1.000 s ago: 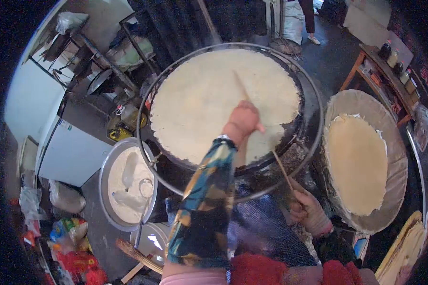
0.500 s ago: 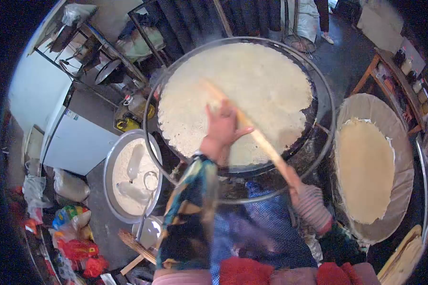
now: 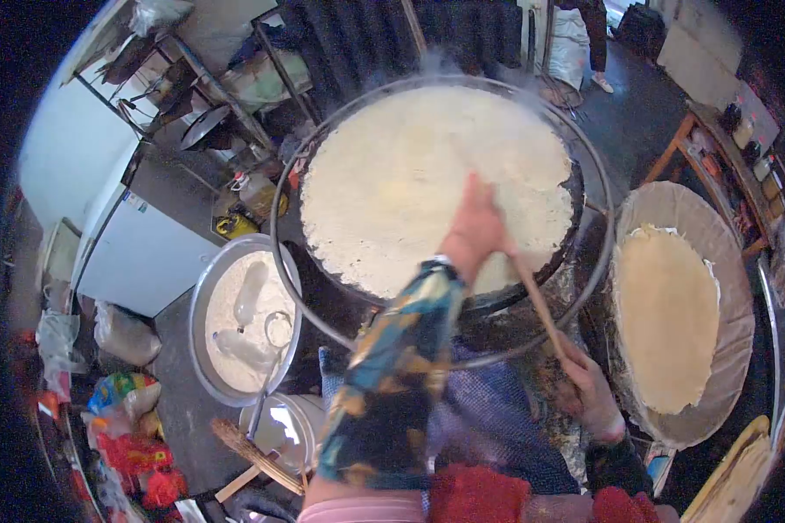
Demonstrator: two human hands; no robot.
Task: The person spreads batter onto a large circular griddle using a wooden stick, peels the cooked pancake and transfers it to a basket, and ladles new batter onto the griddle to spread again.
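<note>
A large round flatbread of pale batter covers most of a dark griddle ringed by a metal hoop. My right hand is closed round the near end of a long wooden stick, right of the griddle's front edge. My left hand is over the right-hand part of the flatbread, palm down and fingers stretched forward, somewhat blurred. Its thumb side lies against the stick, whose far part is hidden beneath that hand. Faint steam rises at the griddle's back rim.
On the right, an oval tray holds a finished-looking flat sheet. To the left stand a metal basin of flour with a ladle and a steel pot. A small brush lies beside them. A person's leg shows at the back.
My left hand and the stick have swept rightward over the flatbread. My right hand has moved slightly down and right. The batter surface looks smoother, and its front right edge is fuller.
</note>
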